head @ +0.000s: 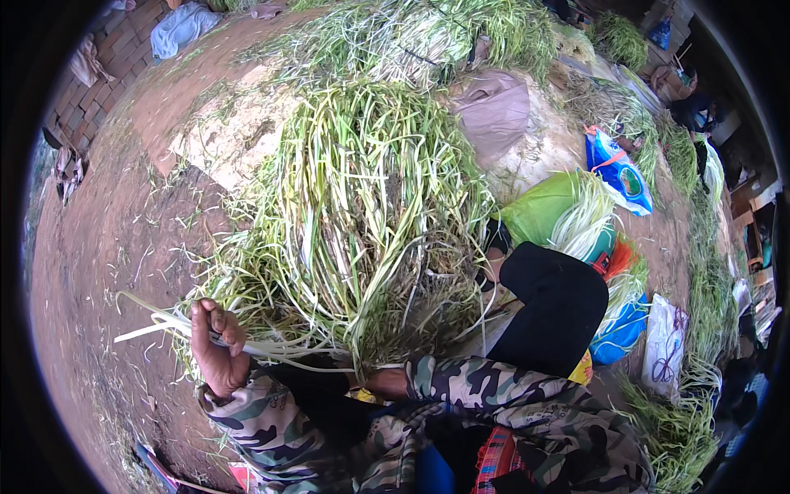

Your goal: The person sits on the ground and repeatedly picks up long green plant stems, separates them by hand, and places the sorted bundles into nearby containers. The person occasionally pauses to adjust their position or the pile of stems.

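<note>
At the left, my left hand (217, 347) is raised with its fingers closed around a few long, pale plant stalks (271, 351). Their white ends stick out to the left of the fingers. My right forearm crosses in front of my body, and my right hand (384, 384) shows only around the wrist; its fingers are hidden at the lower end of the leafy stalks. A large heap of long green and white leafy stalks (364, 185) lies before me, with brown, withered leaves (432, 278) at its lower right.
A green bag (537, 207) with pale stalks, a blue and white bag (617, 170), a blue bag (623, 333) and a white sack (665, 346) lie right of my bent knee (555, 296). A mauve cloth (494, 111) and more heaped greens (401, 37) are beyond. Bricks (117, 62) stand upper left.
</note>
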Available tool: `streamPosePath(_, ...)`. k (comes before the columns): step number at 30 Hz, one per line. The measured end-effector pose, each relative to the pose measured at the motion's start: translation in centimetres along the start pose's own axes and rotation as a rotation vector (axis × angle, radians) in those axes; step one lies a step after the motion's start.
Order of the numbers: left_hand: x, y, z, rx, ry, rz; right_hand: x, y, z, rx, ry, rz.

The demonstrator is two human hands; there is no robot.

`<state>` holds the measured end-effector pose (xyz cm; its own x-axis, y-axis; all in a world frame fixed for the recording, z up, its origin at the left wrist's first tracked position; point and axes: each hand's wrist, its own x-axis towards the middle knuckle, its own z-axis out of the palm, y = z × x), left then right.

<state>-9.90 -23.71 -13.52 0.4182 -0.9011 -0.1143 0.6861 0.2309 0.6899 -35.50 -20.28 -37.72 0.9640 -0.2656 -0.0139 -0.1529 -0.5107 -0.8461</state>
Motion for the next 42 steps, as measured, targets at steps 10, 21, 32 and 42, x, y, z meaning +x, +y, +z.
streamPosePath(10,-0.3,-0.4,0.3,0.078,0.055,-0.001,2.2,-0.3,-20.7,0.247,0.932,0.243)
streamPosePath(21,-0.5,0.6,0.3,0.049,0.137,0.039,2.1,4.0,-13.0,-0.687,0.155,0.67)
streamPosePath(32,-0.3,-0.8,1.3,0.176,0.189,-0.033,3.1,-2.4,-11.2,-0.097,-0.24,0.3)
streamPosePath(42,0.0,-3.2,2.5,0.301,0.166,-0.083,3.4,4.4,-24.2,-0.521,0.843,0.674)
